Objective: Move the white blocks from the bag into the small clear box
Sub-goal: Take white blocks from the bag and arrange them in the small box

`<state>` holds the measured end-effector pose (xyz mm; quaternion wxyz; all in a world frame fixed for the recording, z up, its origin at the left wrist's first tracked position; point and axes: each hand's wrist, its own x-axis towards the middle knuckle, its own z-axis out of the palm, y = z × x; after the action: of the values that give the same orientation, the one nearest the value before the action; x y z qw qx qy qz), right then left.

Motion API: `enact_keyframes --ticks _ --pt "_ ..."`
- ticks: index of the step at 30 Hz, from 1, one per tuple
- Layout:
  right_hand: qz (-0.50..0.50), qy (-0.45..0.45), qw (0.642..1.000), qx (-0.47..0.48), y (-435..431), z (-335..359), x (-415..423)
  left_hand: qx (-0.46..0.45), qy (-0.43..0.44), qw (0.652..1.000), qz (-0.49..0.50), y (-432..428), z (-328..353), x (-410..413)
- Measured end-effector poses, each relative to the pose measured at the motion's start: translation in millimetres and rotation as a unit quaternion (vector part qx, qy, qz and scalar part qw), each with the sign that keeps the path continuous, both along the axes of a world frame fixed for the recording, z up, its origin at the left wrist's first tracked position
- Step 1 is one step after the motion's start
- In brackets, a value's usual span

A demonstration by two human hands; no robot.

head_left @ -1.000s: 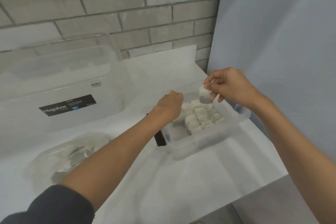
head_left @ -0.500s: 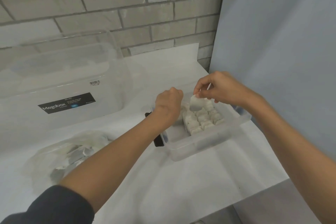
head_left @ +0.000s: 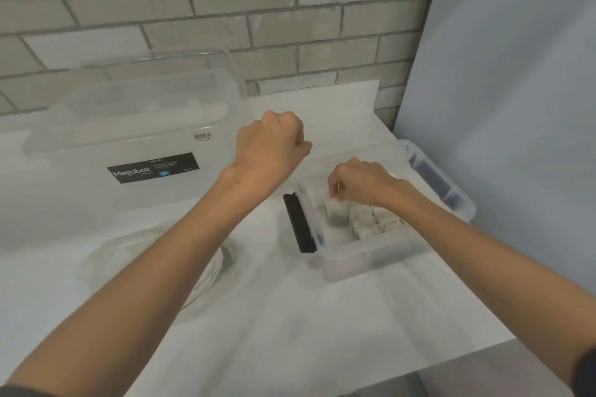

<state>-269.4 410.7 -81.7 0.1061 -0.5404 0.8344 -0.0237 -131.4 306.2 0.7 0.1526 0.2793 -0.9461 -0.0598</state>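
Right fingers tight on a white block in the small clear box; left fingers clenched.

Two hands, one small box, one large box, one bag, several blocks.

Blocks in small box, bag to its left, tub behind bag

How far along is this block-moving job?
Rows of blocks already sit in the box. The right hand pinches one more block beside them. The box has bare floor left; the bag, partly behind the left arm, is too blurred to judge.
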Motion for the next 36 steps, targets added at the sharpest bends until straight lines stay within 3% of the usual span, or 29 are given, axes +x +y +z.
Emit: enact_keyframes --ticks 8,15,23,32,36 --pt "-0.007 0.037 0.999 -0.004 0 -4 -1 0.028 0.006 1.0 0.005 -13 -11 22" --pt "-0.044 0.031 0.996 -0.073 10 51 6 0.086 -0.014 0.996 0.001 -29 -17 43" --pt "0.021 -0.079 0.98 -0.183 -13 103 86 0.151 -0.032 0.988 0.008 -55 -22 113" --pt "0.137 -0.208 0.958 -0.143 -86 49 211 0.188 -0.089 0.975 0.084 -94 -58 209" --pt "0.134 -0.208 0.965 -0.085 -111 3 241 0.204 -0.118 0.967 0.095 -97 -86 232"
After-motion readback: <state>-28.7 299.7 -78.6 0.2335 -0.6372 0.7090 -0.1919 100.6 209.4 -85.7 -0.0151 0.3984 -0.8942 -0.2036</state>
